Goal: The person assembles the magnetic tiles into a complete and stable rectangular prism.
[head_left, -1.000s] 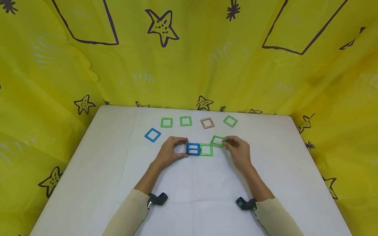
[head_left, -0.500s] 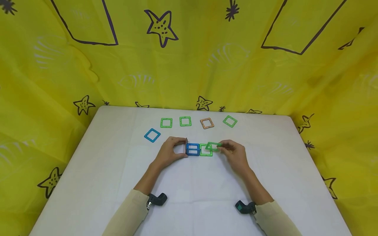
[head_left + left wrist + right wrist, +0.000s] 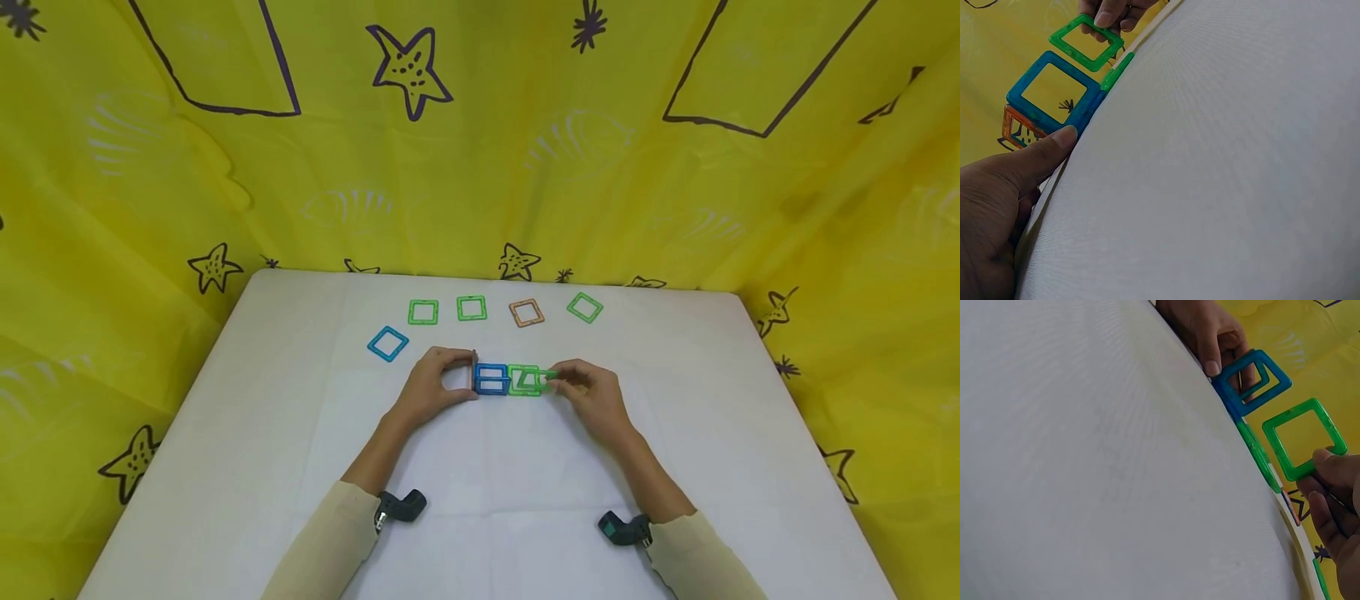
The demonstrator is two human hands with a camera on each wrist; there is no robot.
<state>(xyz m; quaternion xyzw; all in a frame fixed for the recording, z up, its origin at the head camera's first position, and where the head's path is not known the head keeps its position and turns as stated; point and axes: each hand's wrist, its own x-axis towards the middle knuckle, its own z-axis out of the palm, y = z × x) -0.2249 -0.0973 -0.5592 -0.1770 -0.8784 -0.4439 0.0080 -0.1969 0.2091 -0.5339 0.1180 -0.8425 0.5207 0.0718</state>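
Note:
Near the table's middle, my left hand [image 3: 429,387] holds an upright orange magnetic tile [image 3: 1007,125] at its two side edges, thumb on the near side and fingers on the far side. Beside that tile an open blue square tile [image 3: 1027,76] stands on edge over a flat blue tile [image 3: 1090,114]. A flat green tile [image 3: 1254,453] joins the blue one on its right. My right hand [image 3: 600,400] pinches another green tile [image 3: 1277,452] by one edge. This tile is tilted up and overlaps the flat green one in the head view.
Farther back on the white table [image 3: 225,467] lie two green tiles [image 3: 423,322], an orange tile [image 3: 532,323] and a tilted green tile [image 3: 574,302]. A blue tile [image 3: 378,336] lies left of them. A yellow patterned curtain [image 3: 480,167] hangs behind the table.
My right hand has moved left and slightly nearer with the green tile, bringing it from right of the flat green tile to over it. My left hand has stayed in place.

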